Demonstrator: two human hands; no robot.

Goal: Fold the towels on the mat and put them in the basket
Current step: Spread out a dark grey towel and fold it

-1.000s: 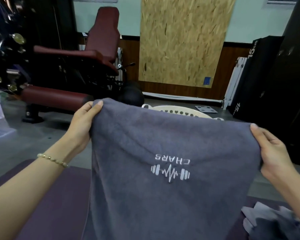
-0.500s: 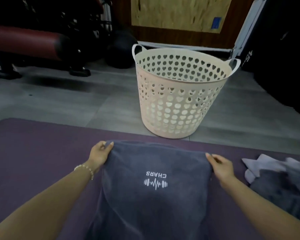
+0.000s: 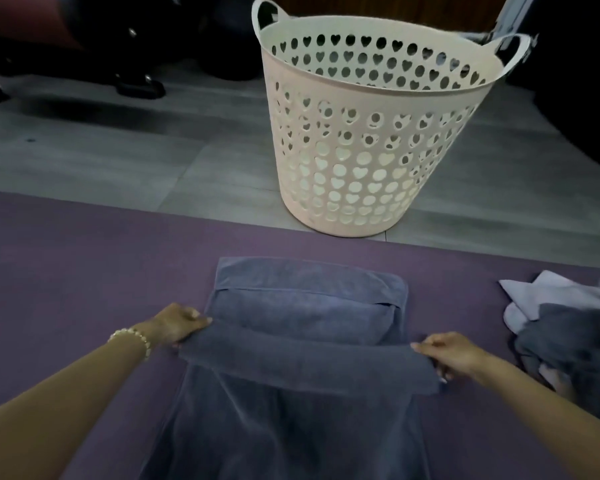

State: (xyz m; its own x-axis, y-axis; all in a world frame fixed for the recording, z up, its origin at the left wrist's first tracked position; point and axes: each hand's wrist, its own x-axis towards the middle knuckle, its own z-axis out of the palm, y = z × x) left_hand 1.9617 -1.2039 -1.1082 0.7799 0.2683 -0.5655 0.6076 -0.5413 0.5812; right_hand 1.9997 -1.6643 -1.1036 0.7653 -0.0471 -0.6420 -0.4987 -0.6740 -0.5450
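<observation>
Dark grey towel (image 3: 305, 306) lies on the purple mat (image 3: 84, 271), straight in front of the person, its length running toward them & off the bottom of view. The far end is folded back on itself, w/ a flat hem showing across the top. Nearer in, a fold of cloth is raised as a band across the full width, one hand at each end. Left hand (image 3: 175, 325) pinches the band's left end, fingers curled over the top, thumb hidden by cloth. Right hand (image 3: 456, 355) pinches the right end, fingertips tucked round the edge. Beaded bracelet (image 3: 132, 337) on the left wrist. Both forearms bare, reaching fwd low over the mat.

On the mat to the right, apart from the held towel, a crumpled pile of towels (image 3: 568, 334), pale lilac & dark grey mixed. Past the mat's far edge, on the grey floor (image 3: 118, 150), the cream basket (image 3: 378, 140) stands upright, w/ heart-shaped holes all round & two loop handles, its base just at the mat edge. Dark gym gear (image 3: 84, 46) top left, too dim to make out.
</observation>
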